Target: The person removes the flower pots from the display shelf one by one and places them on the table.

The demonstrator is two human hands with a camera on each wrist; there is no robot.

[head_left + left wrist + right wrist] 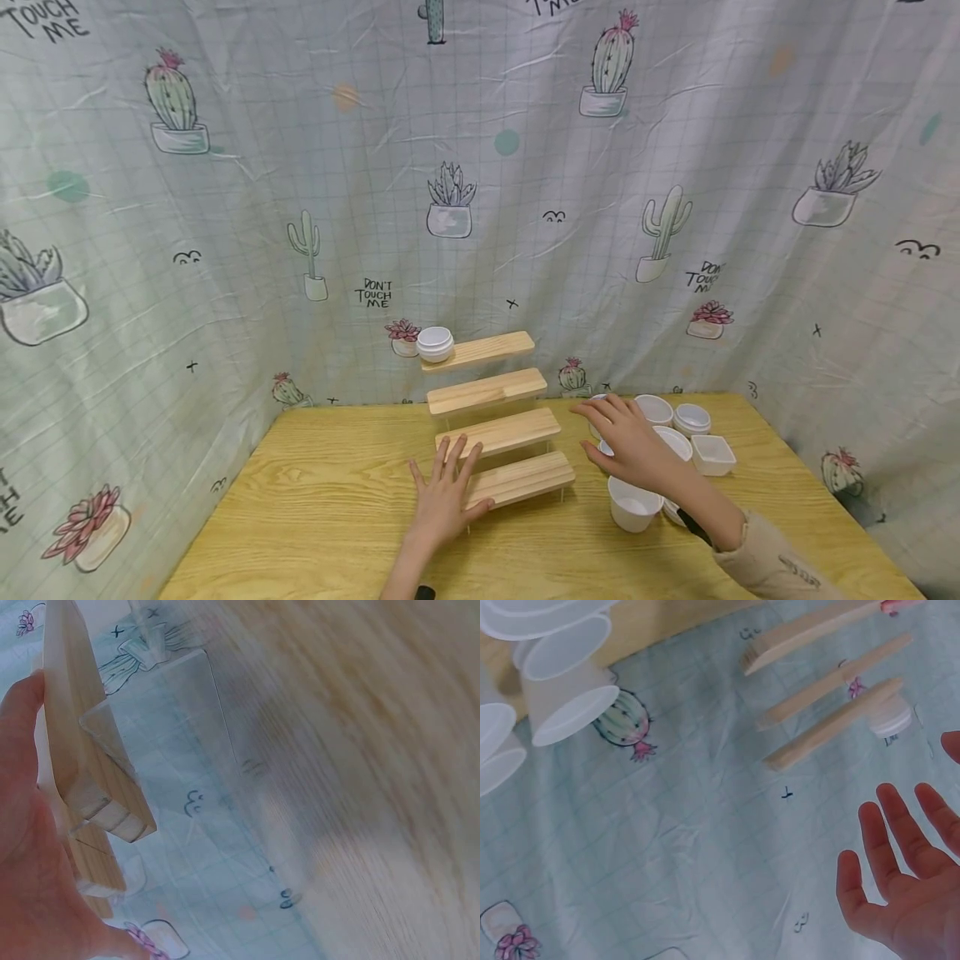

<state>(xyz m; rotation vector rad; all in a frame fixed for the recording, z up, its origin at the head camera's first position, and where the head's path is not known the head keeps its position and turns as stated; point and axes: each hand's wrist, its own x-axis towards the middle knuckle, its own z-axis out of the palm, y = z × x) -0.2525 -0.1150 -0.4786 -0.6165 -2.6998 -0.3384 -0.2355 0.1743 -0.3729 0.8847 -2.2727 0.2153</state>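
A four-tier wooden stand (517, 482) with clear supports is on the table. My left hand (441, 504) rests at its lower left end, fingers spread against the planks. In the left wrist view, that hand (34, 855) lies along the plank (90, 735). One white round container (435, 344) sits on the left end of the top plank. Over the group of white containers at the right hovers my right hand (626, 440), its fingers loosely extended. Nothing is held by the right hand (907, 892) in its wrist view.
Around the right hand stand a white cup (633, 507), a square tub (713, 455), a round jar (692, 419) and several other white containers, some partly hidden. A cactus-print curtain (510, 192) encloses the wooden table (330, 500) at the back and sides.
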